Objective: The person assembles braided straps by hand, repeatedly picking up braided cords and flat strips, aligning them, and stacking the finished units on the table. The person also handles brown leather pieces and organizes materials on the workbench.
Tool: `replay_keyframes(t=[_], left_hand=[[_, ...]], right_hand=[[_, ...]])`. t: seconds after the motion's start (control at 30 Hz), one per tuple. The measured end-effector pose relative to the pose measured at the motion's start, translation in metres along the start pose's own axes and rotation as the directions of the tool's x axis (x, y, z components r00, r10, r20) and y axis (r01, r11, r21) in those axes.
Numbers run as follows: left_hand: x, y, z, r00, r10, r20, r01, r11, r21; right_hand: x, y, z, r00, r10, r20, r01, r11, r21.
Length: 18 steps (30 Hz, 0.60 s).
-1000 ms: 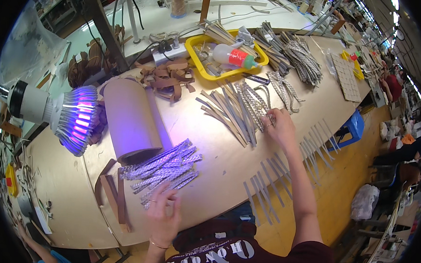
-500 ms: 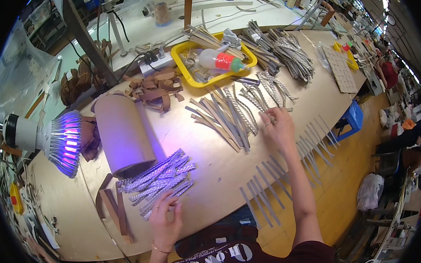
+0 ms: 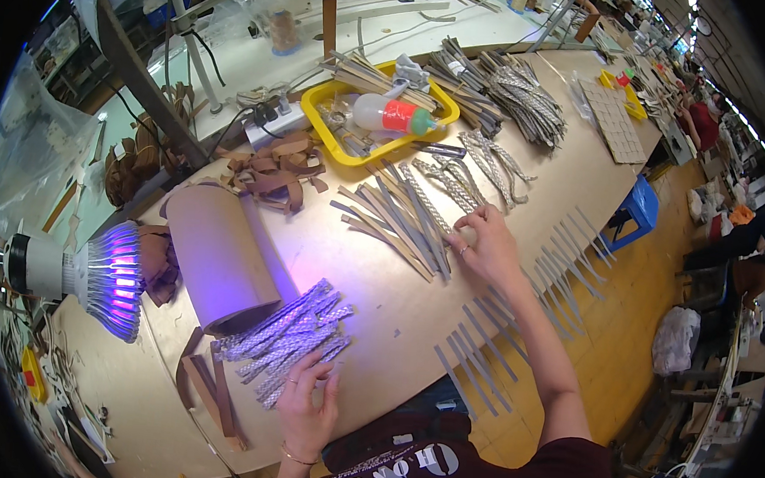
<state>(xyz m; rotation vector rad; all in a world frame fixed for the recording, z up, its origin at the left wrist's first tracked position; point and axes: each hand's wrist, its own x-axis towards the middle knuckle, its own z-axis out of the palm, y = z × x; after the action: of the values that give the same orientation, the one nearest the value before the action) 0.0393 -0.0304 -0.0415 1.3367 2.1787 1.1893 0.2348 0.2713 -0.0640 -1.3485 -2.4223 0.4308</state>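
One hand, the right, has shifted left beside several braids.

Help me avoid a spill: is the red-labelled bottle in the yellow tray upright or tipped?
Tipped: the bottle lies on its side in the yellow tray, its green cap pointing to the picture's right rather than up.
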Motion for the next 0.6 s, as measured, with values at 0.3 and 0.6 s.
replay_keyframes(t=[0.3,0.6], left_hand=[[0.002,0.001,-0.002,1.000,0.008,0.007,-0.008,0.996,-0.089],[0.029,0.016,0.009,0.936,-0.346,-0.062,0.123,0.489,-0.863]], right_hand=[[-0.001,-0.021,-0.015,0.946,0.322,-0.024,-0.318,0.942,0.104],[-0.068,-0.115,-0.037,0.738,-0.519,0.431,0.058,0.685,0.726]])
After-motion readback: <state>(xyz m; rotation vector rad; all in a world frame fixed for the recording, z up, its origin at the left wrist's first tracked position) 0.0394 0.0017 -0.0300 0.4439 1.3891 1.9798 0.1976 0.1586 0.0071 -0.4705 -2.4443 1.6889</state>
